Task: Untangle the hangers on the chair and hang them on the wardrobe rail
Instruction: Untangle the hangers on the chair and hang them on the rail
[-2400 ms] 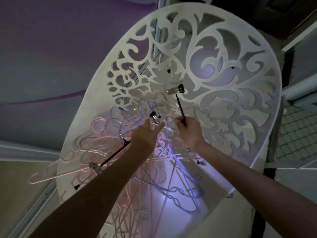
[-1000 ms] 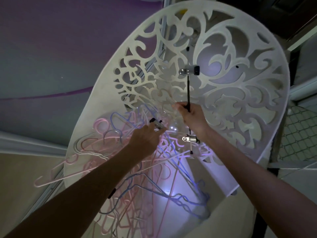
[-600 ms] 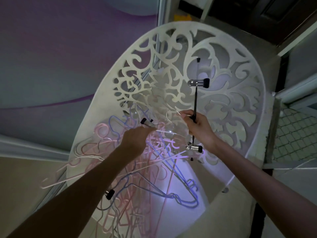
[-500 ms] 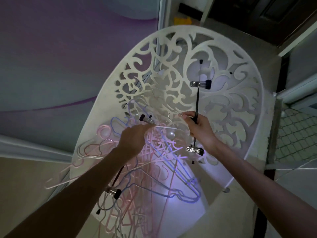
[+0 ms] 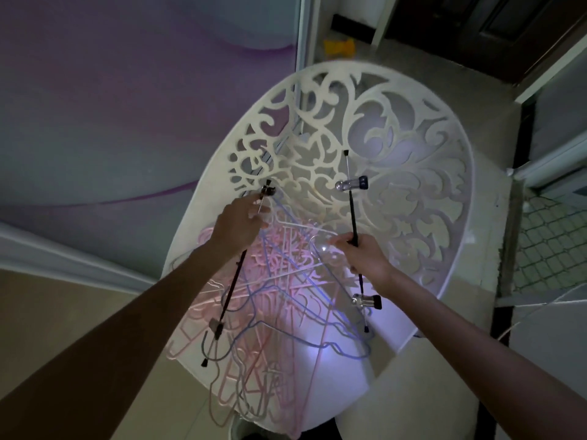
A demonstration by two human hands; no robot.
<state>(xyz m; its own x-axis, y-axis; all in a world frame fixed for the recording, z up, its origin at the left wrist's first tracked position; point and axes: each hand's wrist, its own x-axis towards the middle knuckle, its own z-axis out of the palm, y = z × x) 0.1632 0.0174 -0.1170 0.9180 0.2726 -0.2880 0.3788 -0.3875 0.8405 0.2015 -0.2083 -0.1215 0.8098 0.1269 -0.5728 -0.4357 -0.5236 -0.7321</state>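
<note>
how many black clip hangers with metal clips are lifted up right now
2: one black clip hanger in the right hand, another in the left hand. More may hide in the pile.

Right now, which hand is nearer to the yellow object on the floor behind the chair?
Left, but only narrowly. The left hand is below-left of the yellow object; the right hand sits lower, nearly straight below it.

A dim home interior, likely a bedroom, is suggested by a purple-and-grey painted wall (image 5: 133,100), an ornate white cut-out chair (image 5: 397,173) piled with clothes hangers (image 5: 273,281), a tiled floor (image 5: 428,68) and a dark door (image 5: 495,30).
</note>
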